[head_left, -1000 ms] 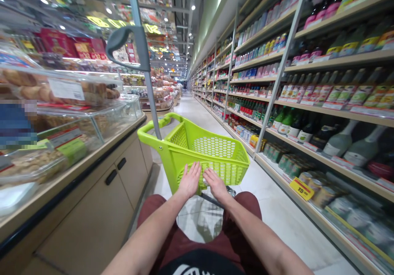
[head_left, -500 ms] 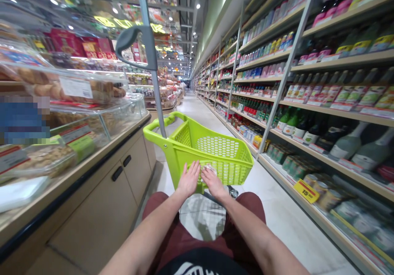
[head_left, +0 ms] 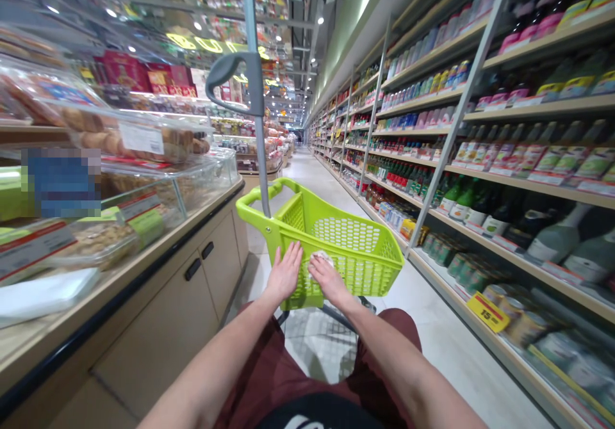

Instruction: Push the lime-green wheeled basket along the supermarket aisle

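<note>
- Two bare hands were held out in front, both set at the near side of a bright green shopping cart (head_left: 288, 235).
- The left hand (head_left: 283, 274) was laid flat on the green side — its fingers were stretched out, with small gaps between them.
- By the right hand (head_left: 330, 283) a white wipe (head_left: 320, 255) was held, crumpled and pressed to the holey part of the side. Its fingers were bent and held close together on the wipe; the thumb was mostly hidden.
- The two hands were placed near each other, but not touching.
- The cart was placed in the aisle, just past the knees (head_left: 401, 333), which were dressed in dark red. A metal pole (head_left: 262, 160) with a gray handle (head_left: 257, 86) was fixed at its left end.
- On the left, packs of food were set out on a wooden counter (head_left: 158, 314), and a white tray (head_left: 48, 294) could be seen near its edge.
- On the right, tall shelves (head_left: 538, 181) were filled with bottles and cans — a yellow price tag (head_left: 487, 312) was hung down low.
</note>
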The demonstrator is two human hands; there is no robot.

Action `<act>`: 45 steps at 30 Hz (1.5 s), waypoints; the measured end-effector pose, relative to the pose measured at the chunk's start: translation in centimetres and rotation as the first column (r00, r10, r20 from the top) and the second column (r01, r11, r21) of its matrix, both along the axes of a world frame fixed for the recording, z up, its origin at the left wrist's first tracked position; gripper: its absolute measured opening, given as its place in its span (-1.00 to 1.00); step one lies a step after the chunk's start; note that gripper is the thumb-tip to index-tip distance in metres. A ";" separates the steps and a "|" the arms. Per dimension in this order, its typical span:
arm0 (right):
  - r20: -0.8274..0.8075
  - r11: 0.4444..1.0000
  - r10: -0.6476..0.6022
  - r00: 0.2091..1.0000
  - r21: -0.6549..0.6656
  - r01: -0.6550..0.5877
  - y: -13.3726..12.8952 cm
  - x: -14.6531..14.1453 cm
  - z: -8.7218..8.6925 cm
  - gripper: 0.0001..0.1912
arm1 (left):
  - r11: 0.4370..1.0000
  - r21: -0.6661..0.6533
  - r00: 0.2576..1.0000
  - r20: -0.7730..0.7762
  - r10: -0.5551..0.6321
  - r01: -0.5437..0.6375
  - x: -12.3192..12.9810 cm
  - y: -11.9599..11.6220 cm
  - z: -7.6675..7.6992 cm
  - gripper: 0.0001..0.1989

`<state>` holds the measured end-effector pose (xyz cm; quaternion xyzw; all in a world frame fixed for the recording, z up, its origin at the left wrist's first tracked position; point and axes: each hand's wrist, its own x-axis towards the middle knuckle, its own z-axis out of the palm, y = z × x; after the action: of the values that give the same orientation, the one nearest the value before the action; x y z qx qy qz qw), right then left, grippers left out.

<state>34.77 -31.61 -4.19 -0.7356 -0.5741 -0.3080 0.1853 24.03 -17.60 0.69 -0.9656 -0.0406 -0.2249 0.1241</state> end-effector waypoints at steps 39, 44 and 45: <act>0.047 0.963 0.256 0.966 -0.100 -0.250 9.6 -4.1 4.3 -0.77 | 0.986 -0.029 0.966 0.199 0.164 -0.162 -4.0 7.6 0.5 -0.41; -0.018 0.983 0.062 0.998 0.176 -0.058 9.9 -3.6 9.5 -0.65 | 0.992 -0.001 0.955 0.270 0.123 -0.127 -2.5 7.2 4.5 -0.39; -0.043 0.983 0.006 0.999 0.185 0.003 10.2 -3.3 10.4 -0.64 | 0.994 0.012 0.957 0.270 0.105 -0.113 -2.1 7.1 5.4 -0.39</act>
<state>31.47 -21.39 6.20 -0.7214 -0.5395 -0.3438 0.2654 21.89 -10.50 6.06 -0.9206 -0.1071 -0.3473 0.1427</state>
